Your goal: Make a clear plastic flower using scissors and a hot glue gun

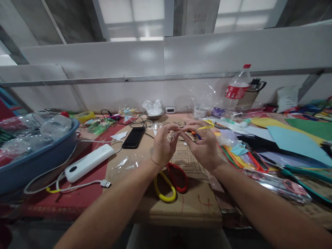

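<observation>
My left hand [164, 144] is closed, thumb and fingers pinched together on a small clear plastic piece [172, 136], mostly hidden by the fingers. Fingertip to fingertip with it, my right hand [204, 145] is closed too, its thumb and forefinger at the same piece. A thin yellow strip [206, 125] sticks out from the fingers of my right hand. Below both hands, scissors with one red and one yellow handle loop [166, 198] lie on the cardboard [192, 206]; their blades are hidden. Clear plastic scraps [127, 162] lie left of my left hand.
At left are a blue basin [59, 152] of plastic bottles, a white power bank [89, 162] with cables and a black phone [134, 137]. Coloured paper sheets [298, 145], green-handled pliers [306, 176] and a red-capped bottle [237, 88] stand or lie at right.
</observation>
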### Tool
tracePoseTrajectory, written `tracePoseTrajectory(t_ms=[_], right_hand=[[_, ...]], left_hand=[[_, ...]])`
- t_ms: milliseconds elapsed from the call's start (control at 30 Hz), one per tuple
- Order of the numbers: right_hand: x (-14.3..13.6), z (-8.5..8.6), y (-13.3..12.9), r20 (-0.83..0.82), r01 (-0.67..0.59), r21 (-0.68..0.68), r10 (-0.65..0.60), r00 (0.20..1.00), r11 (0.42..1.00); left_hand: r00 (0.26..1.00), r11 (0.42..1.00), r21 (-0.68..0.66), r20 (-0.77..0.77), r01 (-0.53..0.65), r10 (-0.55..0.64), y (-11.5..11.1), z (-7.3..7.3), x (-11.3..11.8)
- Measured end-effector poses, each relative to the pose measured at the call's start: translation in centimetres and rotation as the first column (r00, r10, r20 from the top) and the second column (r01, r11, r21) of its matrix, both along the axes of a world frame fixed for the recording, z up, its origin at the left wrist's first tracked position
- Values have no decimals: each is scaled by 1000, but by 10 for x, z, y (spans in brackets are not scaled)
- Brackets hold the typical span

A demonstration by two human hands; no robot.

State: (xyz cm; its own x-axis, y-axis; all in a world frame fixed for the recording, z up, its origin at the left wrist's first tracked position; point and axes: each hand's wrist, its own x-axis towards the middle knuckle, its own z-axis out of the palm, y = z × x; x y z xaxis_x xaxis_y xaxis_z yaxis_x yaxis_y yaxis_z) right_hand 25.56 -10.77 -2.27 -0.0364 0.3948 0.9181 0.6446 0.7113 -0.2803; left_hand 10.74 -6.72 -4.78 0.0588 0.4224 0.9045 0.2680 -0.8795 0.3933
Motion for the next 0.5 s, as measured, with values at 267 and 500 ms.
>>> tracePoseTrajectory(t_ms=[267,500], right_hand=[[6,2,-3,111,-39,67,31,993,997],[5,0,-3,79,-7,57,3,997,998]], left_hand=[[1000,1000,-20,0,13,-13,0,-1,0],[998,992,121,-63,-20,28,-1,1,-5]])
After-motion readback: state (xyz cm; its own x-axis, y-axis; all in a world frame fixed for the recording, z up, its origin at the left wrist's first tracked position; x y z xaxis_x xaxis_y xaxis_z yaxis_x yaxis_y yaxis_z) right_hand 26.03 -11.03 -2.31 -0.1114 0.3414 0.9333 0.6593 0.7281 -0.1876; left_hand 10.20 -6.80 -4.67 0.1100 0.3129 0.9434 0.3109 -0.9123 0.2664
